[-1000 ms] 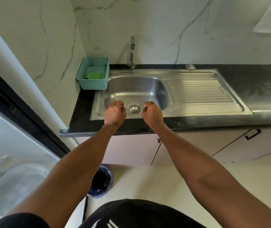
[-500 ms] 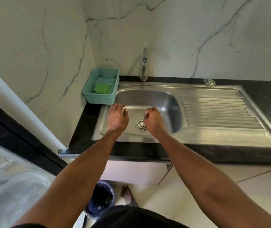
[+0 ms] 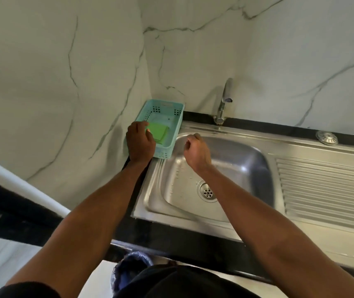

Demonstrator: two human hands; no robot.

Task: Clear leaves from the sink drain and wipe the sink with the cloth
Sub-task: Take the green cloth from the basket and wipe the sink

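A black stone countertop (image 3: pixel 180 237) is set into a corner of white, grey-veined marble walls (image 3: pixel 64 82). A stainless-steel sink (image 3: pixel 193 209) with a ribbed drainboard (image 3: pixel 326 188) on its right is let into the counter, and a chrome tap (image 3: pixel 223 102) is mounted behind the basin. The round drain (image 3: pixel 207 192) is seen uncovered in the basin floor, with water droplets scattered around it; a domed metal strainer cap (image 3: pixel 326 137) is placed on the counter's back edge, well apart from the drain. A bin with a blue liner (image 3: pixel 128 267) is glimpsed on the floor below.

A mint-green perforated basket (image 3: pixel 172 123) is stood in the corner, just beside the basin's left rim. The green cloth (image 3: pixel 160 132) is laid flat and folded inside it, its long axis apparently running from the front towards the wall, along the basket's length.

The left hand (image 3: pixel 139 143) is lowered into the basket with its fingers spread narrowly over the cloth's near-left edge; whether the cloth is pinched cannot be told. The right hand (image 3: pixel 197 153) is held over the basin's rear left, loosely curled, with nothing seen in it.
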